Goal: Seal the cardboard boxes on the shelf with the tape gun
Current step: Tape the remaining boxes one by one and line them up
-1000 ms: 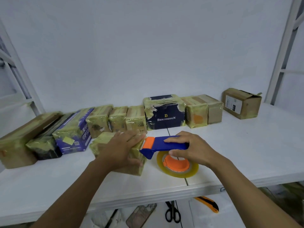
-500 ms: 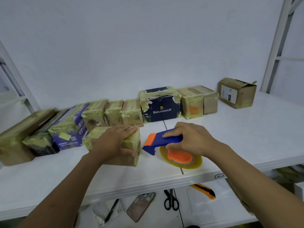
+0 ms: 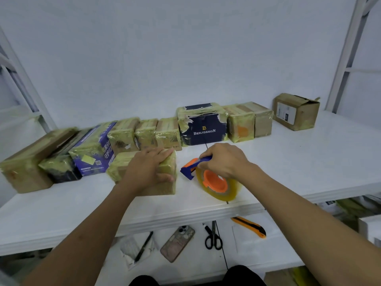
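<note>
A small tape-wrapped cardboard box [image 3: 168, 174] stands near the front of the white shelf [image 3: 309, 162]. My left hand [image 3: 147, 169] lies over its top, fingers stretched to the far edge and thumb against the near right side. My right hand [image 3: 225, 161] grips the blue handle of the tape gun [image 3: 190, 167], whose orange-hubbed roll of clear tape [image 3: 218, 185] hangs tilted just right of the box. The gun's orange nose points at the box with a small gap between them.
A row of taped boxes lines the back, among them a dark Benlydesign box [image 3: 203, 126], a purple box [image 3: 92, 149] and a plain brown box [image 3: 295, 111] at far right. On the lower shelf lie a phone [image 3: 177, 243], scissors [image 3: 213, 237], a yellow cutter [image 3: 249, 226] and a pen [image 3: 143, 246].
The tape gun has pulled back to the right, off the box's side, and tilted so the roll stands more on edge. My left hand has stayed on the box.
</note>
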